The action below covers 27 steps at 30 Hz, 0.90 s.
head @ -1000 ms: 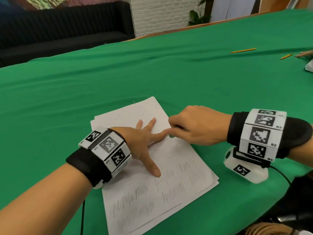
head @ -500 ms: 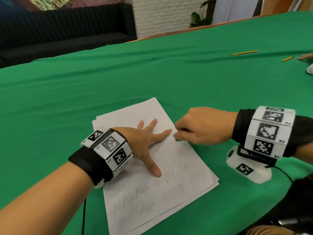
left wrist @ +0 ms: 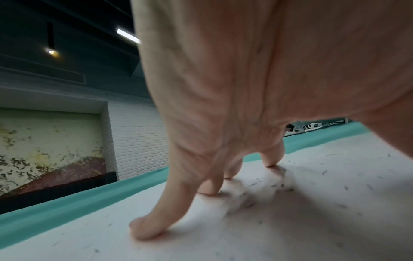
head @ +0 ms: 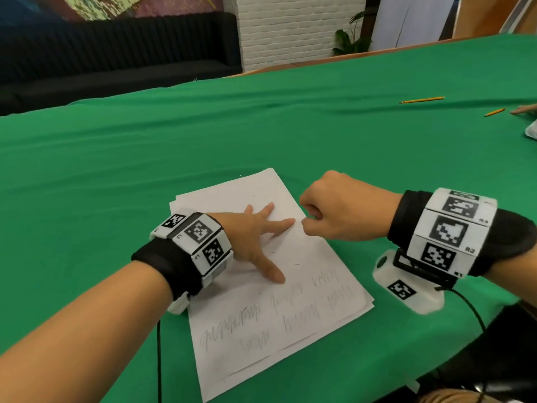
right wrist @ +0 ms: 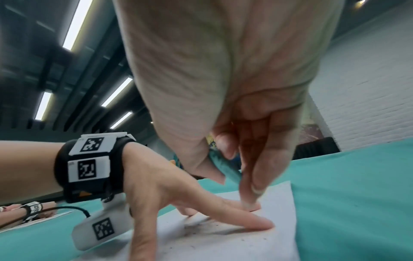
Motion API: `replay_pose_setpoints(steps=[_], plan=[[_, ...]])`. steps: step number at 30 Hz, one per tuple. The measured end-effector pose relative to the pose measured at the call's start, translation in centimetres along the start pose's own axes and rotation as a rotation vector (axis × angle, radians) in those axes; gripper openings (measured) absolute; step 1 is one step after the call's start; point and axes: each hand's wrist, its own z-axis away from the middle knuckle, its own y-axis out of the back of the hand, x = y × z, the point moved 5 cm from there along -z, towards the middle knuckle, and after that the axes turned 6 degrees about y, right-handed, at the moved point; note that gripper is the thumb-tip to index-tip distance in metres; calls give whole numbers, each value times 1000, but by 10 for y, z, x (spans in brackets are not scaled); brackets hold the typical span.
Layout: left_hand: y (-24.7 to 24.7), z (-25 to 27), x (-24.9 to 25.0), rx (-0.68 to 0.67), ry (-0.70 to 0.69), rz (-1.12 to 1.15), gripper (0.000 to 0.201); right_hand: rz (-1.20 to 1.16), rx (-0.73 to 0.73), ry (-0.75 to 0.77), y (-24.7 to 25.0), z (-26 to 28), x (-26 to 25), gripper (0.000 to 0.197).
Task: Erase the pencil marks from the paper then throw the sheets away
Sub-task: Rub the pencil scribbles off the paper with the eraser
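A stack of white sheets (head: 305, 330) lies on the green table, with grey pencil scribbles (head: 232, 324) on the near half and dark eraser crumbs on the far half. My left hand (head: 270, 237) lies flat on the top sheet, fingers spread and pressing it down; its fingertips (left wrist: 143, 229) touch the paper (left wrist: 290, 220). My right hand (head: 308, 219) is curled at the sheet's right edge, just beside the left index fingertip. In the right wrist view its thumb and fingers pinch a small teal eraser (right wrist: 221, 164) above the paper (right wrist: 257, 238).
Two yellow pencils (head: 422, 99) (head: 495, 112) lie far right on the green cloth (head: 145, 155). Another person's fingers (head: 523, 109) and a white sheet (head: 531, 132) show at the right edge. The table's near edge runs at the bottom right. A black sofa (head: 116, 53) stands beyond.
My right hand has drawn back a little to the right, from touching the left index fingertip to the sheet's edge. The left hand stays pressed on the paper.
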Motion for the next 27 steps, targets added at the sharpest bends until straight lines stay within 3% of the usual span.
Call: replay_pose_setpoints(steps=[4,7,10,13,15,17,22,25,27], plan=[[12,23,-11,218,-44,161,96,-111,186,32,10,-1,-19,23],[9,53,-29,268,-21,176,96,-240,209,97,14,-1,-40,17],[-8,85,-45,260,23,181,88,-263,133,177,12,-6,-65,25],[-35,106,-61,198,50,159,87,-230,-8,282,-4,-10,-88,21],[-53,114,-72,177,54,192,90,-202,-23,348,-15,-12,-103,18],[-66,118,-78,167,35,233,92,-235,-31,364,-23,-12,-113,19],[-77,123,-71,133,8,210,93,-336,-297,356,-49,-13,-127,16],[-75,123,-64,129,38,151,80,-311,-245,452,-53,-12,-141,18],[-75,121,-64,127,80,95,98,-330,-176,469,-49,-12,-144,20]])
